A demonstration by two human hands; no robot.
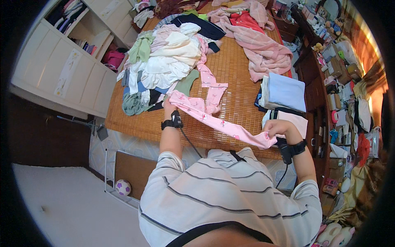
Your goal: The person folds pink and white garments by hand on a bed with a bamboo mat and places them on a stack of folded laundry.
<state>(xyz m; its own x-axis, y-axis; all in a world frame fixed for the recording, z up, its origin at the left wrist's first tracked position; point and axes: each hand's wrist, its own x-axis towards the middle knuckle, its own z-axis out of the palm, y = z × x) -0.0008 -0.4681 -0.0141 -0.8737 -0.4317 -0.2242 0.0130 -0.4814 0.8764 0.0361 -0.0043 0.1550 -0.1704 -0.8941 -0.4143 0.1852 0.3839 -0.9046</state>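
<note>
Bamboo-matted bed [230, 74], both hands [169, 105] [275, 127] gripping pink leggings [214, 119], shelves [88, 29] holding clothes

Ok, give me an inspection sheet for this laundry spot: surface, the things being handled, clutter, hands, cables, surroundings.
Surface: woven bamboo mat, mostly covered with clothes.
Job's things: pink patterned garment, stretched out between both hands above the mat.
Clutter: mixed pile of unfolded clothes on the left; pink towel-like cloth at the far side; stack of folded clothes on the right.
Hands: left hand grips one end of the garment; right hand grips the other. Both wrists wear black straps.
Cables: thin dark cable runs from the left wrist strap toward the body; another hangs from the right.
Surroundings: white cabinet on the left, crowded shelves on the right, small ball on the floor.
</note>
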